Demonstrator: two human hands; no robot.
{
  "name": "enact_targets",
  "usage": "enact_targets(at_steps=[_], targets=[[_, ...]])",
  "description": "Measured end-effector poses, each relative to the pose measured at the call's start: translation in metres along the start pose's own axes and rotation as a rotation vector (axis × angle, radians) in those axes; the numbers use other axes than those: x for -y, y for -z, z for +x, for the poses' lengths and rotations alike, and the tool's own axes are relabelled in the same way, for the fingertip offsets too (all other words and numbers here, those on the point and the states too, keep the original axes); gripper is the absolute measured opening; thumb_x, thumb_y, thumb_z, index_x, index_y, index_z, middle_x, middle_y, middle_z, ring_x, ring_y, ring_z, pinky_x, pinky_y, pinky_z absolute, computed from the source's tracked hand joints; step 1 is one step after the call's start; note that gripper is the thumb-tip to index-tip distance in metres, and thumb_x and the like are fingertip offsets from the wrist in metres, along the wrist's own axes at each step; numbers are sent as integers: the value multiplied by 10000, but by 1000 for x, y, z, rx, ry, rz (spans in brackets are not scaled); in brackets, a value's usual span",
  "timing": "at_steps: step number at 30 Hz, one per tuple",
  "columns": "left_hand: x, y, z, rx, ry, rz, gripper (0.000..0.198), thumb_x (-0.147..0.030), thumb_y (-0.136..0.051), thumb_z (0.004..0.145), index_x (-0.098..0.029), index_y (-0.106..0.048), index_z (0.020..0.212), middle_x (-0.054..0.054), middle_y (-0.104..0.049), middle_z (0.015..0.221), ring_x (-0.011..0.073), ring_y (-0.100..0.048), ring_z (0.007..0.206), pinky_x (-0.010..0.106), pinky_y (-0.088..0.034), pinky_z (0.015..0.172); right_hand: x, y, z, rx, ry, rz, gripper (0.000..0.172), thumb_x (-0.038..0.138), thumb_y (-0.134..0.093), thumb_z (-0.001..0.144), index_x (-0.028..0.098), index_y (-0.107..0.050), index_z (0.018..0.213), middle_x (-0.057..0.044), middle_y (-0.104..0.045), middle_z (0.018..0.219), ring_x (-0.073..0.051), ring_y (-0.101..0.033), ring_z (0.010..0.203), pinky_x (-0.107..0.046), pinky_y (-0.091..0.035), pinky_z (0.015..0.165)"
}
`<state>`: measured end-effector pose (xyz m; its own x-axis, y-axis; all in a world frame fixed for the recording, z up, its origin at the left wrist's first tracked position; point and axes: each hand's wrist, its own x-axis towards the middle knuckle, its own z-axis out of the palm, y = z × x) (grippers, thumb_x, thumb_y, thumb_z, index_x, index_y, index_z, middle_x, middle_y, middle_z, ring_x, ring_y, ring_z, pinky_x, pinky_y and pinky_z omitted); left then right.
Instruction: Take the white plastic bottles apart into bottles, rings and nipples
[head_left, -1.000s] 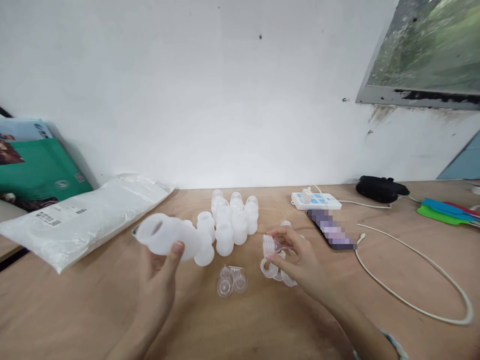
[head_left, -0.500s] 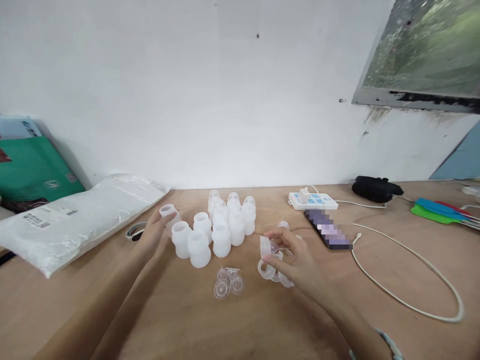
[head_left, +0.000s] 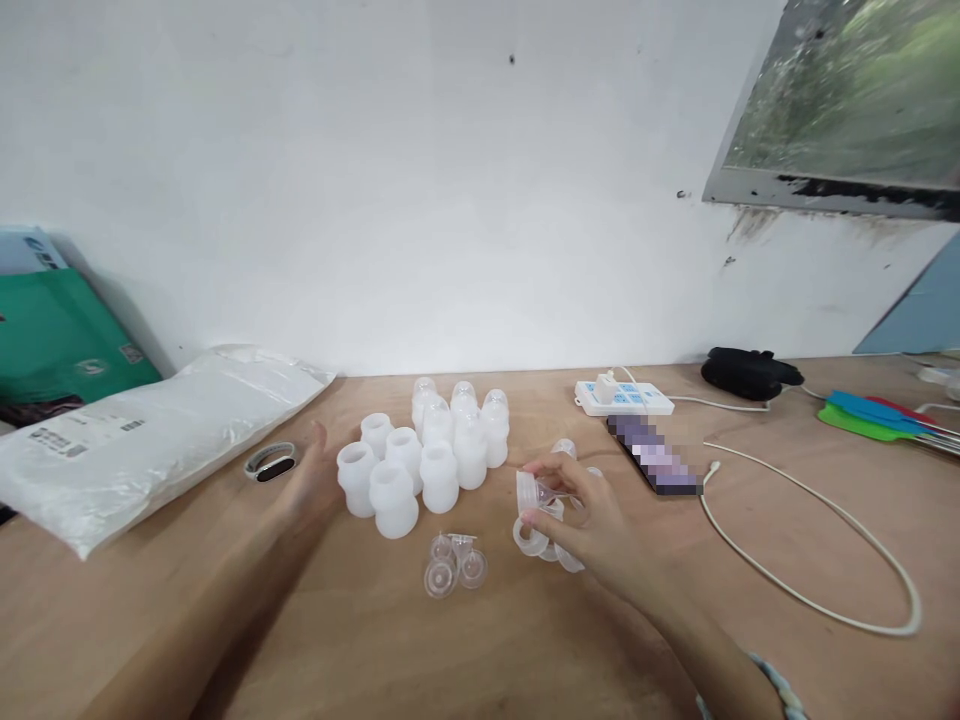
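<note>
My left hand is open and empty, just left of a group of white baby bottles without tops. Behind those stand several bottles with clear dome caps. In my right hand, a translucent screw ring with a nipple is pinched between thumb and fingers, tipped on its side. More rings lie beneath that hand, partly hidden by it, with a clear dome cap just behind. Several clear nipples are clustered on the wooden table between my hands.
A white plastic parcel and a fitness band lie on the left, near a green package. On the right are a power strip, a phone, a looped white cable, a black case and coloured spatulas.
My left hand has let go of a bottle, which now stands at the back left of the open bottles, and has drawn slightly down and away. My right hand has barely moved.
</note>
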<state>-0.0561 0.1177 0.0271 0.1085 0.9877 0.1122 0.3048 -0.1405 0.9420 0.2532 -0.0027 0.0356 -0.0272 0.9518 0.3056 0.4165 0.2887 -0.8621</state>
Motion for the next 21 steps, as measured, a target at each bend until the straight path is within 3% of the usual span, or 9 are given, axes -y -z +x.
enact_targets(at_steps=[3, 5, 7, 8, 11, 15, 18, 21], targets=[[-5, 7, 2, -256, -130, 11, 691, -663, -119, 921, -203, -566, 1179, 84, -650, 1224, 311, -469, 1334, 415, -486, 892, -4, -1, -1, 6, 62, -33, 289, 355, -680, 793, 231, -633, 1050, -50, -686, 1039, -209, -625, 913, -382, -507, 846], [-17, 6, -6, -407, -214, 20, 508, -562, -230, 947, -265, -476, 1277, 7, -530, 1392, 274, -324, 1423, 395, -405, 996, -8, -4, -3, 7, 105, -59, 293, 328, -686, 806, 240, -623, 1079, -42, -689, 1042, -204, -637, 923, -360, -520, 830], [-33, -4, -24, -587, -374, 70, 321, -428, -434, 931, -282, -515, 1205, -21, -545, 1334, 252, -430, 1318, 372, -394, 980, -11, -7, -4, -25, 152, -76, 296, 318, -712, 802, 240, -601, 1065, -35, -692, 1024, -199, -652, 921, -333, -536, 802], [-42, -12, -35, -592, -438, 95, 236, -389, -499, 909, -271, -559, 1104, -16, -596, 1203, 232, -517, 1183, 360, -411, 931, -12, -9, -4, -49, 189, -82, 285, 322, -725, 800, 238, -590, 1036, -32, -695, 1003, -195, -660, 906, -318, -543, 782], [-63, -44, -70, -300, -436, 76, 136, -352, -587, 858, -226, -621, 824, -12, -611, 807, 175, -549, 796, 305, -428, 725, -11, -12, -6, -103, 378, -92, 242, 349, -731, 821, 235, -568, 958, -26, -706, 925, -180, -677, 838, -281, -556, 725], [-66, -84, -99, 135, -158, -127, 240, -405, -615, 836, -185, -678, 764, 9, -617, 701, 157, -533, 674, 260, -411, 617, -3, -12, -9, -81, 611, -92, 165, 330, -682, 884, 231, -575, 962, -59, -720, 1009, -188, -697, 922, -280, -569, 768], [-58, -98, -103, 298, -34, -277, 325, -488, -663, 794, -168, -708, 755, 1, -597, 635, 121, -468, 570, 232, -372, 547, 3, -13, -13, -12, 706, -137, 119, 287, -636, 921, 218, -601, 1012, -95, -702, 1102, -190, -695, 962, -302, -579, 804], [-53, -100, -102, 374, 18, -374, 377, -537, -712, 757, -160, -731, 752, -5, -586, 608, 108, -454, 555, 223, -380, 551, 6, -17, -16, 54, 743, -188, 92, 240, -604, 938, 201, -626, 1018, -104, -688, 1117, -180, -683, 954, -303, -581, 815]])
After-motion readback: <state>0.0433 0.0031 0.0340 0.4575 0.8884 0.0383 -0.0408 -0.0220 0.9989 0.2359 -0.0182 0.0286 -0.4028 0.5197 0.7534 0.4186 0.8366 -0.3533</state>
